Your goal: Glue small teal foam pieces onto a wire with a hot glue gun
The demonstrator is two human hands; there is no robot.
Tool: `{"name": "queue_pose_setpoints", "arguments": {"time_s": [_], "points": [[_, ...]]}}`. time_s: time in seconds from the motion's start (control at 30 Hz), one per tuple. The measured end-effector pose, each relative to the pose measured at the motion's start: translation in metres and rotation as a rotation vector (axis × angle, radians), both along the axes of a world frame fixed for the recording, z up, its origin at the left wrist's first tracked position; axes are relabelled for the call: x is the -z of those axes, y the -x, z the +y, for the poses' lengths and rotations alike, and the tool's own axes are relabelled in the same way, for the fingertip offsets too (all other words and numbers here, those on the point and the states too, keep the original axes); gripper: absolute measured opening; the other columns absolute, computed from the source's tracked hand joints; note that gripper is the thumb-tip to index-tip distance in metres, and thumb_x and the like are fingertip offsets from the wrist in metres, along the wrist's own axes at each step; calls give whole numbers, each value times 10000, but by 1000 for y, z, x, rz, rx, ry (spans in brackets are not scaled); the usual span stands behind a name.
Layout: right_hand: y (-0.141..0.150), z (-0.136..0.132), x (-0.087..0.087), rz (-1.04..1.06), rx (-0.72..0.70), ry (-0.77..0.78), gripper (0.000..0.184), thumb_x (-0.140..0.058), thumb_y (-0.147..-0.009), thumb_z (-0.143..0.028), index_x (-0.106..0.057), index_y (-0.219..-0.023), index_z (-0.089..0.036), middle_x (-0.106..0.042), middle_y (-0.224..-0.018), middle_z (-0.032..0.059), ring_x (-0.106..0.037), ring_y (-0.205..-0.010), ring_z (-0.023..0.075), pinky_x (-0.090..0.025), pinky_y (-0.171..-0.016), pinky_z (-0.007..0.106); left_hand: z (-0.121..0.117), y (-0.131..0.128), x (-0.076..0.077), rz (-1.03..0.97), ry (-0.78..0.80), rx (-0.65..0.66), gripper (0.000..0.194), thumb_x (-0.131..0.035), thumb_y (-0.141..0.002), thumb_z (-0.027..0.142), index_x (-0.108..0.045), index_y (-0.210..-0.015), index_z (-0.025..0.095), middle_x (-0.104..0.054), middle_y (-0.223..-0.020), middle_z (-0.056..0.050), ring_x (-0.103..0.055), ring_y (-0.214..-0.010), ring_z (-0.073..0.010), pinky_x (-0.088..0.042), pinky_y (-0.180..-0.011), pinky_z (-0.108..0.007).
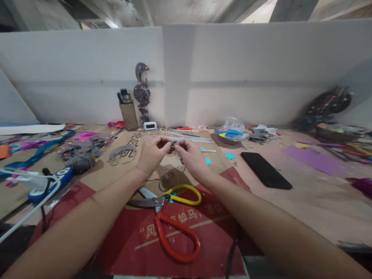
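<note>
My left hand [154, 152] and my right hand [186, 153] meet above the cardboard, fingertips pinched together on a small dark grey piece [173, 142]. It is too small and covered to name its kind. A dark cord [162, 180] hangs below the fingers and curls onto the cardboard. Nearer to me lie open scissors [158, 202] with one yellow and one red handle. Left of my hands, a grey crescent-shaped piece [123, 154] with loose thread rests on the cardboard. Small turquoise cut shapes [208, 161] lie to the right.
A black phone [266, 170] lies on the right, near purple sheet material [314, 159]. At the back stand a bottle [128, 112], a small white clock [150, 126] and a bowl [229, 138] with a plastic bag. Dark yarn [83, 163] and a white cable [31, 217] occupy the left.
</note>
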State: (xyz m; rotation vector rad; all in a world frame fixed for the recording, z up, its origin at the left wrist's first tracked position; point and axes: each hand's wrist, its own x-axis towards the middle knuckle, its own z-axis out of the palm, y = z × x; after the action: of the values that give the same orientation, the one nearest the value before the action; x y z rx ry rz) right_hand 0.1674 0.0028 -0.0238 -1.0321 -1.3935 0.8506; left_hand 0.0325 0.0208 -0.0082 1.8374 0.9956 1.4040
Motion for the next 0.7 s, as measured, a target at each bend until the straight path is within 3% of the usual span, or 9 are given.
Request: {"name": "queue_pose_setpoints", "arguments": {"time_s": [0.7], "points": [[-6, 1, -1, -142, 113, -108, 239, -507, -767, -392, -557, -682, -174, -515, -619, -18, -430, -585, 112, -347, -560, 243, 1, 0, -3, -190, 222, 131, 236, -680, -678, 336, -635, -768, 123, -674, -684, -52, -648, -623, -160, -556, -642, -313]]}}
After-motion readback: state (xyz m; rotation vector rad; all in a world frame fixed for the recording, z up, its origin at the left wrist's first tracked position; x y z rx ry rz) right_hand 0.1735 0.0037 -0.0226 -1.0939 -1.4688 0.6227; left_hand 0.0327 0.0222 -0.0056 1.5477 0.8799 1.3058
